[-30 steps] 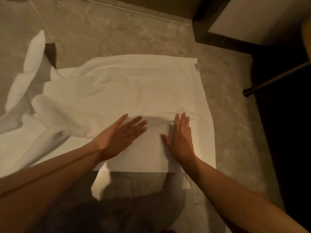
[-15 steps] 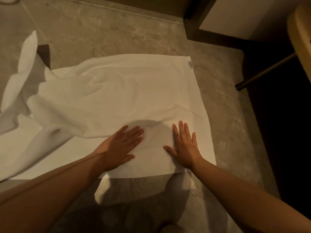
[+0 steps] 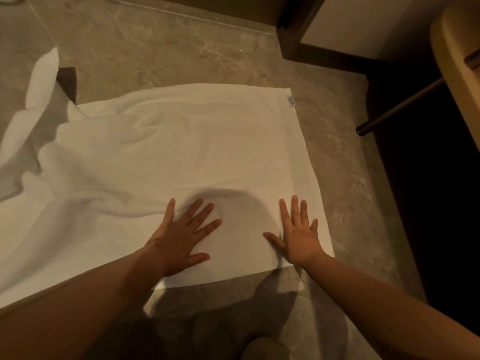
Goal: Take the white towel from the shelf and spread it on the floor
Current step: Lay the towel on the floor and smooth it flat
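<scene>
Across the frame's centre, the white rectangular terry towel (image 3: 181, 152) lies on the mottled grey stone floor (image 3: 161, 50), rumpled at left, while the left hand (image 3: 179, 235) and right hand (image 3: 298, 235) press on its near edge, fingers (image 3: 205, 211) straight and splayed.

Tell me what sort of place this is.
Likely an indoor room, perhaps a hotel room or bedroom: a mottled stone-look floor, a white towel with a sewn label, and pale wooden furniture on a dark slanted leg.
</scene>
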Available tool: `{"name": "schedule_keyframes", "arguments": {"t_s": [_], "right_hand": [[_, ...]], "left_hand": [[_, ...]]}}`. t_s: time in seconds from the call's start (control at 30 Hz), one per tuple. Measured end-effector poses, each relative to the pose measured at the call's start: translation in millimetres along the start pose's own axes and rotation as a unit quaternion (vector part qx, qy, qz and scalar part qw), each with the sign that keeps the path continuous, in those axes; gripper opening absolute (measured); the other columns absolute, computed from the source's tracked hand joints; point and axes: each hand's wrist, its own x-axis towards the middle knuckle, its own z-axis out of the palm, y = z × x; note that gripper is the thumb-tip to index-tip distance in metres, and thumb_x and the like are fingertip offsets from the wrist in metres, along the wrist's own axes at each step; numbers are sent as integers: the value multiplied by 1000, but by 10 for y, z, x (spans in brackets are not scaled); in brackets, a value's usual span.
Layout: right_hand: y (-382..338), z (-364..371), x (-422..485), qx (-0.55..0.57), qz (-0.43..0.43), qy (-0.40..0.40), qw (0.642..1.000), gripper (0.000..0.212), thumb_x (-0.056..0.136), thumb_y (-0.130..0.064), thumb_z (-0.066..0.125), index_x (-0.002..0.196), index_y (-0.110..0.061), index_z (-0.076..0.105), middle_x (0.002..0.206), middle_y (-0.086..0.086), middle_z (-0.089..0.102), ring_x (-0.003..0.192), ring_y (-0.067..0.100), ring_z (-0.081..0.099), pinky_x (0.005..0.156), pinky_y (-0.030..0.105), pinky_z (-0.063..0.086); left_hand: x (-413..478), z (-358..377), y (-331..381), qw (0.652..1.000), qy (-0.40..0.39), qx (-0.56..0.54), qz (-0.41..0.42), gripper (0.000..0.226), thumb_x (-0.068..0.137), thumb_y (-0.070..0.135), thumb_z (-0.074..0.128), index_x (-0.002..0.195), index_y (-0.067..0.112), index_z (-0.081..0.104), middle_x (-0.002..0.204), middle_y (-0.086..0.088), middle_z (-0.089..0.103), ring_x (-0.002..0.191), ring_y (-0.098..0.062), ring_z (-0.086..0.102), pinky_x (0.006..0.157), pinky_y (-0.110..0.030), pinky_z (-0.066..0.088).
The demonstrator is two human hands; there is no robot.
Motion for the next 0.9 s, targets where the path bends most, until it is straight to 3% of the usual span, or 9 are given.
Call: {"name": "schedule_keyframes", "arguments": {"t_s": [0.17, 0.27, 0.4, 0.57, 0.77, 0.9], "right_hand": [[-171, -107, 44, 14, -21, 28, 999, 98, 72, -89, 10, 139, -34, -35, 151, 2, -37, 138, 29, -33, 113, 59, -7], [-518, -283, 177, 36, -99, 70, 992, 95, 77, -84, 21, 145, -35, -23, 155, -2, -29, 141, 24, -27, 113, 53, -8], [-1155, -498, 339, -15, -196, 84, 977, 91, 81, -77, 26, 151, -27, -3, 160, 7, -10, 146, 29, -11, 115, 56, 6], [-1962, -703, 313, -53, -330, 36, 942, 82, 90, -61, 41, 152, -29, -2, 161, 7, -2, 147, 27, 3, 116, 47, 11], [-2676, -795, 231, -113, -441, 12, 890, 82, 92, -55, 44, 152, -27, -3, 161, 6, -3, 147, 27, 4, 117, 46, 15], [-3140, -804, 211, -120, -470, 7, 874, 84, 91, -51, 50, 152, -25, -1, 160, 7, -3, 146, 28, 6, 116, 45, 20]], "left_hand": [[-40, -166, -76, 999, -52, 11, 7, 85, 87, 73, 21, 138, 33, -35, 143, -1, -44, 130, -27, -42, 105, -68, -15], [-177, -341, -288, 997, -55, 54, 27, 79, 93, 64, 21, 144, 28, -28, 148, -3, -38, 138, -28, -31, 111, -61, -12], [-500, -537, -722, 991, -75, 107, 18, 73, 100, 49, 22, 143, 22, -30, 152, -9, -33, 142, -33, -22, 113, -55, -7], [-1255, -609, -1296, 991, -102, 75, -47, 77, 99, 40, 30, 141, 24, -31, 154, -7, -28, 144, -30, -17, 115, -47, 2], [-1828, -241, -1713, 989, -23, -11, -146, 66, 97, 53, 12, 142, 28, -28, 156, -4, -23, 146, -24, -11, 118, -43, 4], [-1934, -76, -1905, 978, 27, -38, -203, 65, 98, 52, 12, 149, 22, -13, 158, -5, -16, 146, -22, -10, 117, -40, 1]]}}
